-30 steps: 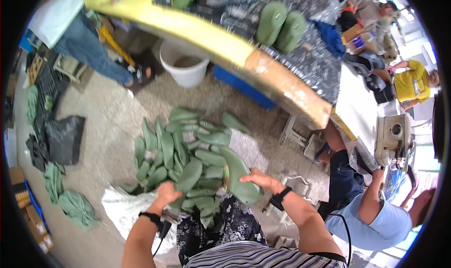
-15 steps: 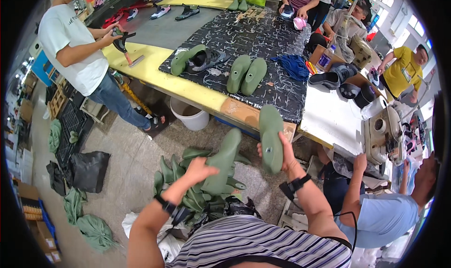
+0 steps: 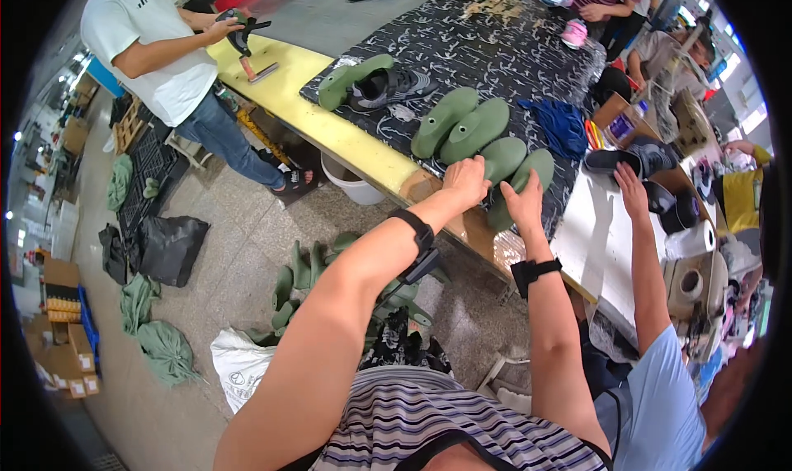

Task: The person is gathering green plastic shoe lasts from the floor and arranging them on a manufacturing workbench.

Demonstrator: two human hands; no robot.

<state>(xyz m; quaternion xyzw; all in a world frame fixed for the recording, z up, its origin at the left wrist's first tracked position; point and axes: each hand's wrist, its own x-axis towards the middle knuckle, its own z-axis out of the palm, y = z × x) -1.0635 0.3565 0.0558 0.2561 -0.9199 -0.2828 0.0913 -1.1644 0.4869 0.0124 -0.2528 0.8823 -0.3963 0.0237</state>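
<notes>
Your left hand (image 3: 469,181) grips one green shoe last (image 3: 505,155), your right hand (image 3: 525,200) a second last (image 3: 540,166), at the tabletop's (image 3: 511,58) near edge. Risk: releasing short could drop one; overreaching, bump the neighbouring pair (image 3: 446,123).

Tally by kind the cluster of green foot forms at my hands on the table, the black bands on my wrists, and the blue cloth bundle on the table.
Green foot forms: 4
Black wristbands: 2
Blue cloth bundle: 1
Total: 7
</notes>
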